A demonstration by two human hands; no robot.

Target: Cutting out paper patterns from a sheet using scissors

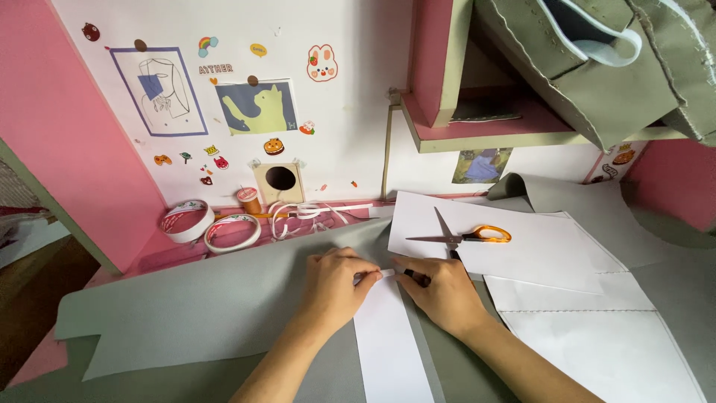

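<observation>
My left hand (337, 286) lies on a white paper strip (389, 339), fingers curled and pressing down on its top end, fingertips pinched at the strip's upper edge. My right hand (445, 294) sits just beside it, on the strip's right edge, closed around a dark pen (415, 277) whose tip points left at the top of the strip. The two hands nearly meet over that end; the rest of the strip runs down toward me between my forearms.

The strip lies on a grey fabric sheet (201, 306) that spreads across the tabletop (160, 250), which is pink where it shows at the back. To the right of my right hand lie large white paper patterns (589, 328), one overlapping the next, also on the grey fabric. On the uppermost sheet, just beyond my right hand, rest scissors (459, 236) with orange handles, blades pointing left and slightly apart.

Well to the left of my hands, at the back of the tabletop, are two tape rolls (212, 226), touching each other, with a small thread spool (247, 198) behind them and a loose tangle of white ribbon (298, 216) to its right. The wall (358, 89) behind is white, with stickers and small drawings. Above right, a grey-green bag (597, 67) hangs over a shelf (492, 134).
</observation>
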